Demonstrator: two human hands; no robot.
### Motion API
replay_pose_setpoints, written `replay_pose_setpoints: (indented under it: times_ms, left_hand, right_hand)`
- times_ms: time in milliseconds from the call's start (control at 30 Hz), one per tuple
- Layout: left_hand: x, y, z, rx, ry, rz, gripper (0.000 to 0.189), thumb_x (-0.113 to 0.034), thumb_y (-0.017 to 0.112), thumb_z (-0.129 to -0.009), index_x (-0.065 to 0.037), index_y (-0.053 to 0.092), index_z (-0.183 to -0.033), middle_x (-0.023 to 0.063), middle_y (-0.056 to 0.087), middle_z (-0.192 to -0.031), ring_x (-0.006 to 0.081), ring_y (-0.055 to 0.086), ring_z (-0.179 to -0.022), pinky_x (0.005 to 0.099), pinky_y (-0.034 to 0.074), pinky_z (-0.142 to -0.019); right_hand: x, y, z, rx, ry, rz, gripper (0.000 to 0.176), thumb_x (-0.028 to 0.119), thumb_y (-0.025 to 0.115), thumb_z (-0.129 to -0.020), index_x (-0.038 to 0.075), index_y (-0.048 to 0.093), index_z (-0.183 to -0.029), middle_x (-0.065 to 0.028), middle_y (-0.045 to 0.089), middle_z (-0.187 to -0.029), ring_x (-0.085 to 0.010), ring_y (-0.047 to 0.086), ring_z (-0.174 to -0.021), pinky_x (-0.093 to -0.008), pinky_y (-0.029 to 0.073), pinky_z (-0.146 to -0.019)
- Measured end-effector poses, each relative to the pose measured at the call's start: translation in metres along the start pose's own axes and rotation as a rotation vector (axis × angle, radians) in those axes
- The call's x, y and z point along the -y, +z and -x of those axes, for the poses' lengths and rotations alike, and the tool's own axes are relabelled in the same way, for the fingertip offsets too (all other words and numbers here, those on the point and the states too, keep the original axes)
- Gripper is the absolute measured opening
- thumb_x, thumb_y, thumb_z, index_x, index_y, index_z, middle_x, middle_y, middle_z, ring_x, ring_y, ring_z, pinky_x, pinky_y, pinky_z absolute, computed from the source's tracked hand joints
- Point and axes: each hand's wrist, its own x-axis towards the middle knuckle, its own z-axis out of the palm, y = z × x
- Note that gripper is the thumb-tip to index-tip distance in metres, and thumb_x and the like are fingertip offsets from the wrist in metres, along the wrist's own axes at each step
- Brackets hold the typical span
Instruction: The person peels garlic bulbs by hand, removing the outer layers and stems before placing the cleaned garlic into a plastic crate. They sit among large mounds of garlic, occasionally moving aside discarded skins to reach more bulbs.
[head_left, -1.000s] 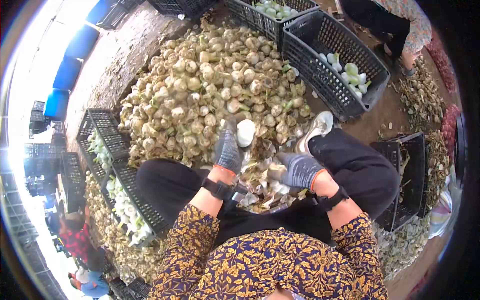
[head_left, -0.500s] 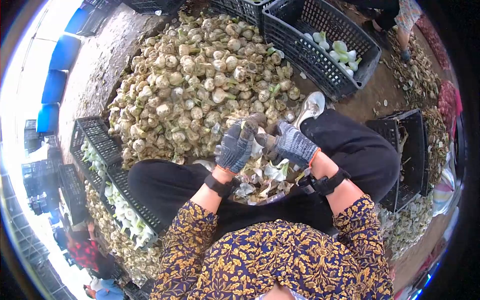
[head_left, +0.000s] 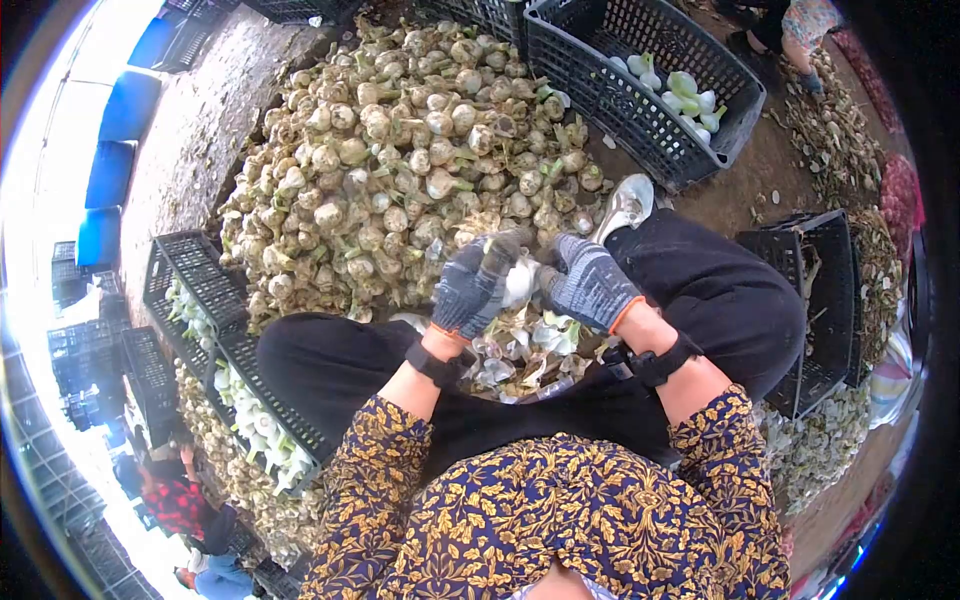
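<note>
Between my two gloved hands is a white garlic bulb point(head_left: 519, 283), partly covered by the fingers. My left hand point(head_left: 474, 285), in a grey knit glove with an orange cuff, is wrapped round the bulb's left side, its fingertips blurred. On the other side my right hand point(head_left: 592, 281), gloved alike, has its fingers pressed together against the bulb. Just beyond them lies a large heap of unpeeled garlic point(head_left: 400, 150). Below the hands, loose garlic skins point(head_left: 530, 350) lie between my legs.
A black crate point(head_left: 640, 105) with peeled white bulbs stands at the upper right. Crates of white bulbs point(head_left: 262, 425) stand at the left. Another black crate point(head_left: 815, 310) is by my right knee. Other people point(head_left: 180, 505) are at the lower left and upper right.
More of the white bulb now shows between my hands. Both hands have shifted slightly, and the fingers have changed their hold.
</note>
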Motion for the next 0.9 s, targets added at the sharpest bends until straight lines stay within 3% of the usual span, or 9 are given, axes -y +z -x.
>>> replay_pose_setpoints:
  times_ms: [167,233,300,367,433,500,567,633,900]
  left_hand:
    - [0.041,0.010,-0.004,-0.082,0.035,0.095,0.034,-0.029,0.041,-0.089,0.000,0.057,-0.098,0.0114,0.061,-0.083,0.0187,0.058,-0.074,0.0309,0.045,-0.068]
    - [0.041,0.001,-0.007,-0.008,-0.085,0.088,0.038,-0.029,0.039,-0.090,0.002,0.054,-0.106,0.0129,0.059,-0.100,0.0168,0.056,-0.090,0.0296,0.044,-0.080]
    - [0.041,0.002,-0.008,-0.075,-0.177,0.293,0.044,-0.034,0.038,-0.090,0.003,0.054,-0.105,0.0119,0.058,-0.101,0.0172,0.056,-0.089,0.0292,0.044,-0.080]
    - [0.035,0.011,-0.009,-0.070,-0.232,0.292,0.045,-0.038,0.038,-0.090,0.000,0.053,-0.108,0.0095,0.059,-0.099,0.0165,0.056,-0.088,0.0277,0.043,-0.081]
    - [0.020,0.024,-0.008,-0.324,-0.072,0.290,0.038,-0.033,0.040,-0.090,-0.001,0.054,-0.104,0.0069,0.061,-0.084,0.0157,0.057,-0.074,0.0288,0.047,-0.066]
    - [0.028,0.023,-0.005,-0.302,-0.329,0.282,0.036,-0.034,0.044,-0.089,-0.003,0.055,-0.103,0.0047,0.061,-0.084,0.0150,0.058,-0.073,0.0270,0.048,-0.063]
    - [0.015,0.027,-0.009,-0.373,-0.677,0.727,0.036,-0.037,0.045,-0.087,-0.006,0.055,-0.102,0.0042,0.061,-0.081,0.0141,0.059,-0.069,0.0254,0.048,-0.057]
    - [0.014,0.032,-0.014,-0.376,-0.711,0.962,0.035,-0.038,0.043,-0.087,-0.007,0.055,-0.099,0.0033,0.061,-0.079,0.0134,0.058,-0.065,0.0242,0.046,-0.050]
    - [0.020,0.031,-0.029,0.121,-0.598,1.611,0.038,-0.038,0.037,-0.087,-0.007,0.055,-0.099,0.0058,0.061,-0.088,0.0181,0.059,-0.075,0.0315,0.051,-0.057]
  right_hand:
    - [-0.024,0.015,-0.005,-0.077,0.089,0.023,0.031,0.023,0.056,-0.075,-0.005,0.053,-0.090,-0.0222,0.058,-0.072,-0.0327,0.058,-0.070,-0.0378,0.046,-0.061]
    - [-0.060,0.031,-0.013,0.104,0.003,-0.622,0.018,0.013,0.053,-0.075,-0.001,0.056,-0.086,-0.0190,0.058,-0.072,-0.0371,0.057,-0.070,-0.0403,0.046,-0.065]
    - [-0.003,-0.008,-0.013,0.176,0.012,-0.678,0.015,0.011,0.053,-0.076,-0.001,0.055,-0.086,-0.0193,0.059,-0.079,-0.0355,0.057,-0.073,-0.0384,0.046,-0.068]
    - [0.034,-0.029,-0.009,0.239,0.388,-0.514,0.022,0.013,0.057,-0.075,-0.002,0.055,-0.090,-0.0220,0.058,-0.084,-0.0362,0.056,-0.077,-0.0376,0.046,-0.071]
    - [0.027,-0.021,-0.005,0.199,0.365,-0.496,0.026,0.013,0.061,-0.072,-0.003,0.054,-0.092,-0.0203,0.059,-0.083,-0.0298,0.057,-0.077,-0.0344,0.046,-0.071]
    - [0.005,0.001,-0.002,-0.177,-0.045,0.091,0.026,0.012,0.062,-0.071,-0.003,0.054,-0.090,-0.0148,0.060,-0.078,-0.0212,0.058,-0.071,-0.0310,0.047,-0.065]
    - [0.004,0.003,-0.003,-0.258,-0.111,0.098,0.022,0.012,0.062,-0.070,-0.004,0.053,-0.084,-0.0106,0.058,-0.075,-0.0138,0.055,-0.070,-0.0277,0.046,-0.062]
    - [0.002,0.005,-0.005,-0.189,0.195,-0.664,0.019,0.011,0.060,-0.073,-0.003,0.051,-0.083,-0.0085,0.057,-0.072,-0.0123,0.052,-0.066,-0.0270,0.045,-0.060]
    - [-0.010,-0.015,-0.016,-0.440,0.340,-1.027,0.015,0.006,0.056,-0.078,0.002,0.051,-0.091,-0.0046,0.054,-0.079,-0.0112,0.050,-0.071,-0.0235,0.042,-0.065]
